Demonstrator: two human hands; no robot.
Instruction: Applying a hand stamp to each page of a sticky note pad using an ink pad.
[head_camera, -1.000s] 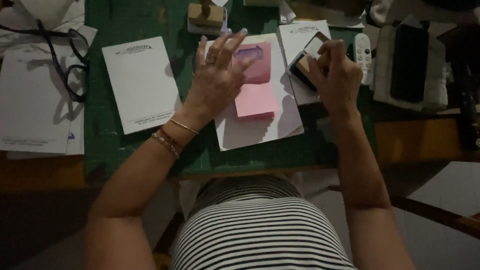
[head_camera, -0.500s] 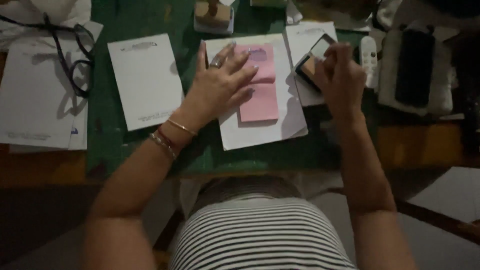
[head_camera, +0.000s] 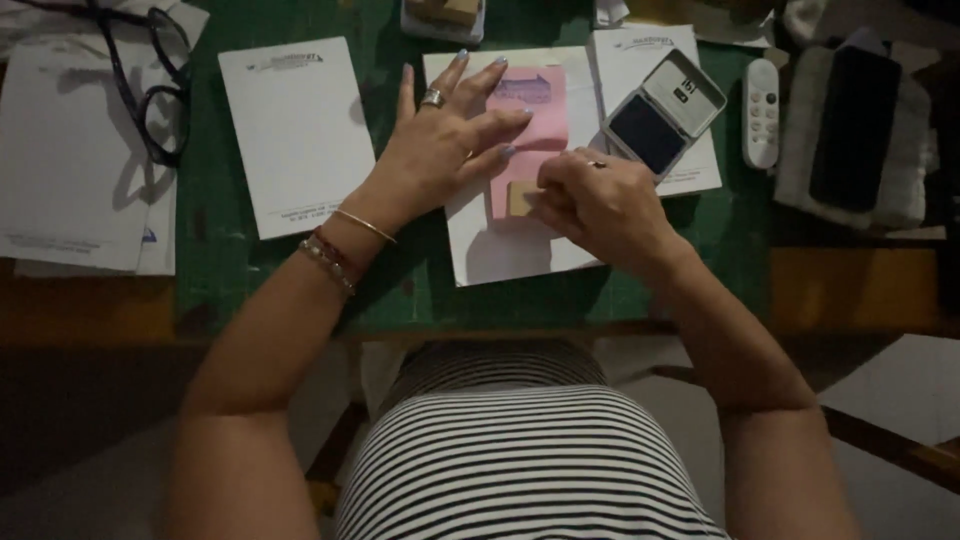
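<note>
- Eyeglasses lie on white papers at the far left of the surface, well apart from either grip
- A white notepad sits on the green mat, just left of the left hand
- The left hand, grip spread flat, presses on the pink paper and the white sheet beneath
- The right hand, grip pressed together, pinches a small wooden stamp standing on the pink paper, just below the left fingertips
- An open ink pad lies just above the right grip
- A white remote lies further right
</note>
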